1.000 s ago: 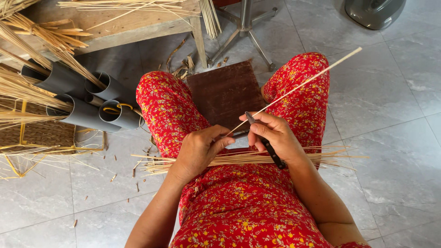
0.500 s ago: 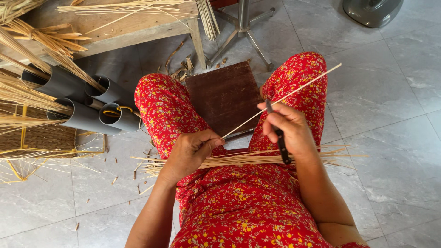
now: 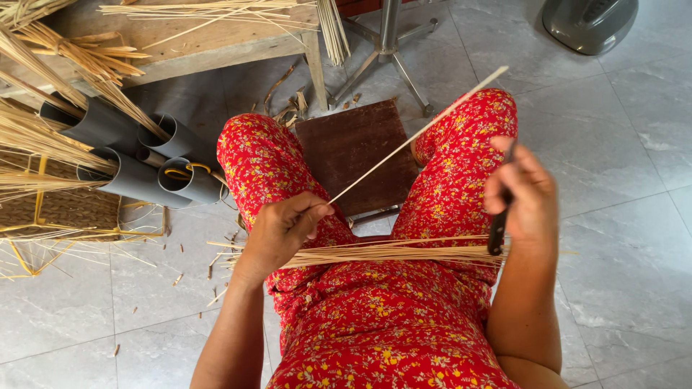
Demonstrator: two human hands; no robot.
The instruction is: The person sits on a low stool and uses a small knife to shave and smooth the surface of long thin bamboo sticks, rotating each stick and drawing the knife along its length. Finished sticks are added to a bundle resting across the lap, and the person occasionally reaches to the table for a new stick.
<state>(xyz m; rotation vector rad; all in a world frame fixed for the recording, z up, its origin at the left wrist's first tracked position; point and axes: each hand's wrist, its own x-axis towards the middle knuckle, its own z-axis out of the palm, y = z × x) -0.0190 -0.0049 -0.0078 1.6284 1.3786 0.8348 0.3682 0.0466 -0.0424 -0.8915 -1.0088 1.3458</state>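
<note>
Right now my left hand [image 3: 282, 229] is pinched shut on the near end of a thin bamboo strip [image 3: 422, 130], whose long axis runs up and away to the right, over my right knee. My right hand [image 3: 525, 196] sits off to the right of that strip, apart from it, fingers wrapped tight around a dark-handled knife [image 3: 499, 229]. A bundle of strips [image 3: 389, 251] lies crosswise on my lap between both hands

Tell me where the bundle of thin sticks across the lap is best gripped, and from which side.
Probably mid-length, from above. The bundle of sticks lies flat across the red-clothed lap, ends splaying past both thighs, so the tighter middle would keep it together. The left hand pinches a single long stick; the right hand holds a dark-handled knife.
</note>
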